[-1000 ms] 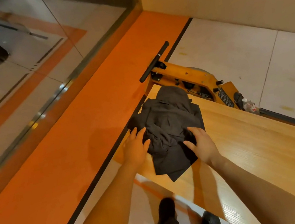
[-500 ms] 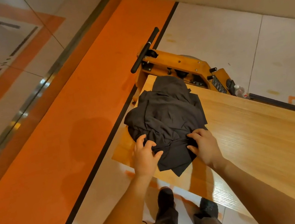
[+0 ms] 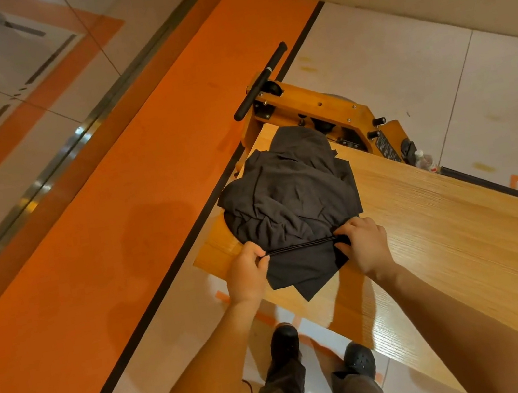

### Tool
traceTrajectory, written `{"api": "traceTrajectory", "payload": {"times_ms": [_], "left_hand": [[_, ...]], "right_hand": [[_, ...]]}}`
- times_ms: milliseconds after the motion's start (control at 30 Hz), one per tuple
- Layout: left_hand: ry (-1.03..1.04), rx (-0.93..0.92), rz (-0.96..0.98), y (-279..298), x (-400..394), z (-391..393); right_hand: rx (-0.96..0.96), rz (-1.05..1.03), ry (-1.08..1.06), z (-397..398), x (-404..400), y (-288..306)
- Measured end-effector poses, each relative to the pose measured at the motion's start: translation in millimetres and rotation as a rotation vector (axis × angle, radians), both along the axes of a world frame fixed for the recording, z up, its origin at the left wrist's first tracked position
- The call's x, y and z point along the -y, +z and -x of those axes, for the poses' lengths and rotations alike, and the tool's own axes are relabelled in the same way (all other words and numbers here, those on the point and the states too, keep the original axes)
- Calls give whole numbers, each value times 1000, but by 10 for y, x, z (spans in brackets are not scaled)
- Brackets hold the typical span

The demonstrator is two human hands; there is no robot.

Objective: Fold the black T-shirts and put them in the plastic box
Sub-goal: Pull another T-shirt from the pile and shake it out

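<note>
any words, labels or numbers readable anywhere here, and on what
Nothing here can be read.
Dark plate on the orange machine: light print, too small and blurred to read.
Bottle beside the machine: label too small to read.
Black T-shirts: no print shows.

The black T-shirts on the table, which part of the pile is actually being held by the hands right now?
The near edge of the black T-shirts: the left hand and right hand pinch it taut between them. The rest lies crumpled on the table.

Wooden table w/ yellow machine behind it, small bottle beside, orange floor strip.
</note>
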State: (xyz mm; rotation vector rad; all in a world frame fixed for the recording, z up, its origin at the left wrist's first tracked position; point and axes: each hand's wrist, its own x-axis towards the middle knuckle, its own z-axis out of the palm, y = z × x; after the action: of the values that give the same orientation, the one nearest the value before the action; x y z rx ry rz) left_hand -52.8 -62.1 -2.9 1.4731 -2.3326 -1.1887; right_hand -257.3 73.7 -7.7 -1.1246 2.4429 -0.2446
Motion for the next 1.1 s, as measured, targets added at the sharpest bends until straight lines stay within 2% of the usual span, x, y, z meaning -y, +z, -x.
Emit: {"api": "traceTrajectory", "payload": {"times_ms": [233, 467, 600, 767, 1100], "left_hand": [[140, -5, -2, 140, 293, -139], [289, -96, -38, 197, 483, -54], [251, -169, -86, 252, 391, 177], [181, -259, -228, 259, 151, 491], [69, -269, -302, 274, 65, 676]], "right_hand": [[-22, 25, 62, 166, 17, 53], [-2, 252, 119, 64, 233, 131], [97, 296, 77, -50, 351, 202], [384, 424, -95, -170, 425, 225], [477, 440, -69, -167, 471, 244]]}}
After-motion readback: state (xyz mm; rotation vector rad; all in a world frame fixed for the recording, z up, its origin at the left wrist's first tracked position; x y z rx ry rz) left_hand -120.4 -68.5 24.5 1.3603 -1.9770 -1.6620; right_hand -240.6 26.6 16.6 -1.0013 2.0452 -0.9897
